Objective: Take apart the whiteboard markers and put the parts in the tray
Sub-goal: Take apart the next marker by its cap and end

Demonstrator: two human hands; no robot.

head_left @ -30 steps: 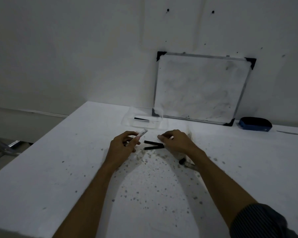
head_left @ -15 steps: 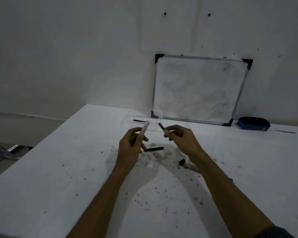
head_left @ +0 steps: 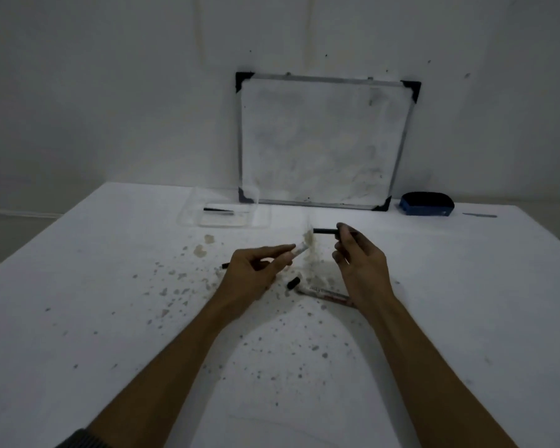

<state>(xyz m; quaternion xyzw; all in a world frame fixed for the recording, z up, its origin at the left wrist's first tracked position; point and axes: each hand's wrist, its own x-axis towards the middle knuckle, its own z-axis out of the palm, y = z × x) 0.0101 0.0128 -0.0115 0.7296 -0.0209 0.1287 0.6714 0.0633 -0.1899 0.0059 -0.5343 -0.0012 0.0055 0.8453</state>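
Here our left hand [head_left: 256, 270] pinches a pale marker barrel [head_left: 299, 250], and our right hand [head_left: 359, 260] grips a black stick-like part [head_left: 325, 231] just past its fingertips. Below the fingers lie a black cap [head_left: 293, 282] and a whole marker [head_left: 328, 294]; beyond them sits the clear tray [head_left: 188, 212] holding one dark piece [head_left: 219, 210]. Versus half a second back, both hands sit lower and closer. Dim light blurs the barrel's tip.
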